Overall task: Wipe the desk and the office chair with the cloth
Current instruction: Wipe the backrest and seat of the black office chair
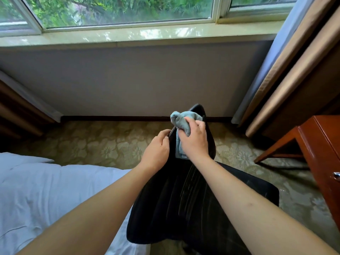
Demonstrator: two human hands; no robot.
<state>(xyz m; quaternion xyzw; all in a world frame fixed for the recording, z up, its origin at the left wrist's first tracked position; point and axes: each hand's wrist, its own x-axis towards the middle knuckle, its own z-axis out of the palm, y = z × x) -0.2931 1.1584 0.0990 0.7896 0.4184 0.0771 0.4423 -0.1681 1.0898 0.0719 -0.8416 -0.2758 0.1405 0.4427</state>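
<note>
Blue-grey cloth [181,124] in right hand [195,142], left hand [156,150] gripping one black chair [184,199]

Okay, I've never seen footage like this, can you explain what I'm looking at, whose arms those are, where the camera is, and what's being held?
There is no machine here. The single picture comes from a camera worn on a person's head, looking forward and down, so the two bare arms are the wearer's own. The right hand grips a blue-grey cloth against a black office chair, apparently wiping it. The left hand holds the chair's edge, probably to steady it. A white bed lies to the left, the corner of a reddish wooden desk to the right, patterned carpet below, and a window ahead.
</note>
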